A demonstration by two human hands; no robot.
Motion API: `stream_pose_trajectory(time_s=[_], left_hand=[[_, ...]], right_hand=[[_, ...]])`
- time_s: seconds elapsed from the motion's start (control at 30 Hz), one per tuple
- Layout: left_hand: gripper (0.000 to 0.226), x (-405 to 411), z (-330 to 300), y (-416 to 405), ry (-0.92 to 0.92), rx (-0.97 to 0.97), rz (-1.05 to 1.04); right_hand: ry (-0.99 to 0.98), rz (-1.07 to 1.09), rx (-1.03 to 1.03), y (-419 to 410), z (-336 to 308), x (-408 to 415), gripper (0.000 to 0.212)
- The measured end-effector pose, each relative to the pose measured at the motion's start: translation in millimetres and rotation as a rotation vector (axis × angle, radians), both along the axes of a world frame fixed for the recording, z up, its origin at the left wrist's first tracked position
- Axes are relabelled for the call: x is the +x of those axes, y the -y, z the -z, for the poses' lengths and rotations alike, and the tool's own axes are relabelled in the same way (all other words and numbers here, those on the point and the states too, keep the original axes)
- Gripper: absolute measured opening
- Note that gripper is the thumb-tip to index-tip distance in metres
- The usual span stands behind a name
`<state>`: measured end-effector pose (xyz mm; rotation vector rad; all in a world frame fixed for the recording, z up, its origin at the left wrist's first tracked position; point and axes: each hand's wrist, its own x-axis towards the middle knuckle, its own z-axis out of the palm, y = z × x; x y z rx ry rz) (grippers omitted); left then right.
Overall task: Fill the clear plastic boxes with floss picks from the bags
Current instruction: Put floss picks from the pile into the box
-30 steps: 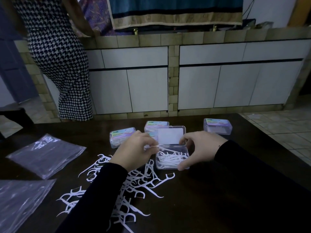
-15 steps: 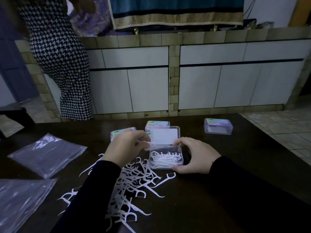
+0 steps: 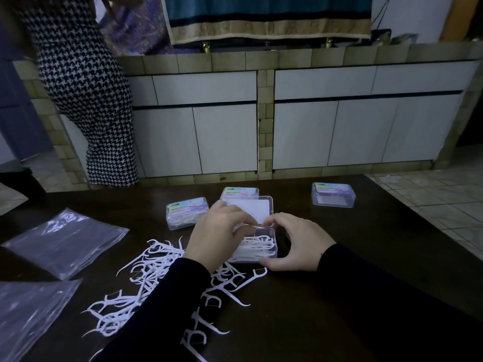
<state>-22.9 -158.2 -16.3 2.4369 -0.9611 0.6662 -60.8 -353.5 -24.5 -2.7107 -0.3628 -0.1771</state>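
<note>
While our right hand (image 3: 295, 241) steadies the open box (image 3: 257, 246) on the counter (image 3: 366, 257), our left hand (image 3: 219, 231) has its grip pinched on floss picks (image 3: 254, 226) over it.

On the dark desk (image 3: 326, 296) an open clear box (image 3: 257, 246) sits with its lid (image 3: 251, 211) raised at the back and white floss picks inside. The left hand (image 3: 217, 236) hovers over the box, fingers curled, pinching what looks like a pick at the box's top edge. The right hand (image 3: 295, 242) holds the box's right side, thumb at the front corner. Loose floss picks (image 3: 146, 270) lie scattered to the left and front. Three closed labelled boxes (image 3: 187, 212) stand behind. Two plastic bags (image 3: 65, 241) lie flat at the left. A person in a houndstooth dress (image 3: 86, 100) stands by the tiled cabinets (image 3: 366, 121).
</note>
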Motion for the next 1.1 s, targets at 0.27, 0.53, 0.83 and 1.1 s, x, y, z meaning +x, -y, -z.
stream_pose_trajectory(time_s=[0.27, 0.53, 0.83, 1.1], left_hand=[[0.018, -1.3, -0.7, -3.8, -0.195, 0.12, 0.015], [0.023, -3.7, -12.0, -9.7, -0.344, 0.182, 0.0], [0.035, -4.4, -15.0, -29.1, -0.184, 0.102, 0.017], [0.017, -9.4, -18.1, -110.8, -0.235, 0.312, -0.021]], right_hand=[[0.026, -0.014, -0.018, 0.4, 0.5, -1.4, 0.071], [0.062, -0.007, -0.065, -2.0, 1.7, -2.5, 0.071], [0.345, -0.012, -0.153, -15.8, 1.6, -12.2, 0.066], [0.367, -0.147, -0.241, -81.9, -11.0, -19.4, 0.048]])
